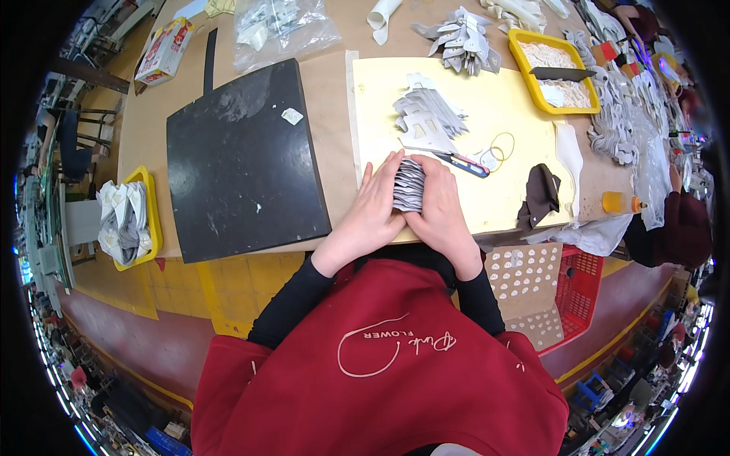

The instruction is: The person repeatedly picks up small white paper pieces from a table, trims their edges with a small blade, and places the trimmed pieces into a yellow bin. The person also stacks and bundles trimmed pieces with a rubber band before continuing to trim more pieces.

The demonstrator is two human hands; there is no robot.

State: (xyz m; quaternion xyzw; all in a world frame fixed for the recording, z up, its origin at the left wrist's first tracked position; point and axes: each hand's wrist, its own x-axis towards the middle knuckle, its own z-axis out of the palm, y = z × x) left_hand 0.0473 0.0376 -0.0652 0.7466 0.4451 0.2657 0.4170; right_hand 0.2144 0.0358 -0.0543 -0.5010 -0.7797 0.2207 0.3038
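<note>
Between my two palms, at the near edge of a pale yellow board (479, 201), is a stack of thin grey-white cut pieces (408, 187). My left hand (372, 199) presses the stack from the left, my right hand (437, 204) from the right, and the fingers of both are closed along its sides. Just beyond my fingertips lies a blue utility knife (465, 164). Past it, a fanned bundle of light grey cut pieces (430, 118) rests on the board. A yellowish rubber band (502, 147) is right of the knife.
A thick black slab (243, 163) covers the table's left part. At far right stands a yellow tray (538, 97) of small pale pieces. Dark brown pieces (541, 194) lie near an orange bottle (622, 202). A yellow basket (154, 216) hangs at the left edge; a red crate (582, 285) stands below.
</note>
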